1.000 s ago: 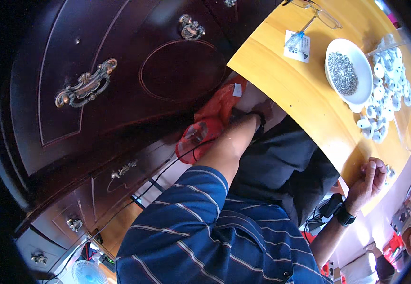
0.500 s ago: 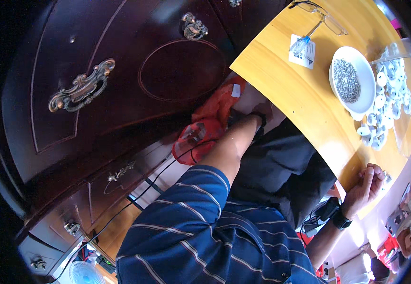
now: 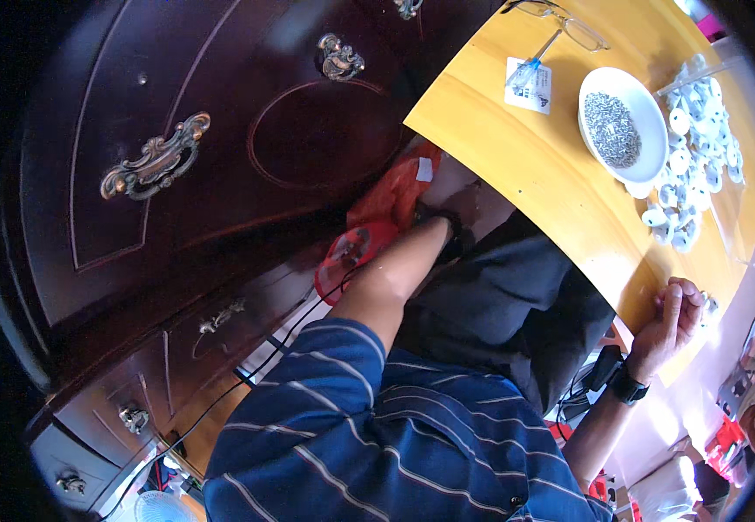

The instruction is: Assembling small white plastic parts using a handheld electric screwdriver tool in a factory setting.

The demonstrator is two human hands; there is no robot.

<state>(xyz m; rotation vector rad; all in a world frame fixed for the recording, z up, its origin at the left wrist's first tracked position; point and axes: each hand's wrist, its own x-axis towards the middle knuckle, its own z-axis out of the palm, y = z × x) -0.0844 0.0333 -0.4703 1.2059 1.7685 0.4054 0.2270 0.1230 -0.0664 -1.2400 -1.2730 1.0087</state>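
My left arm reaches down below the table edge, and my left hand is in shadow beside an orange-red plastic bag. Its fingers are hidden, perhaps in the bag's opening. On the near part of the yellow wooden table rests my right hand, fingers curled together; whatever they hold, if anything, cannot be made out. A small whitish piece lies right by those fingers. Farther up stands a white bowl with many small metal screws, next to a pile of white plastic parts.
A blue-handled screwdriver lies on a white card, with eyeglasses beyond it. Dark wooden drawers with ornate handles fill the left side. A black cable runs past the bag; a fan stands at lower left.
My left hand has shifted left, closer to the red bag. The whole view has moved slightly. My right hand stays in about the same place on the table, fingers still curled.
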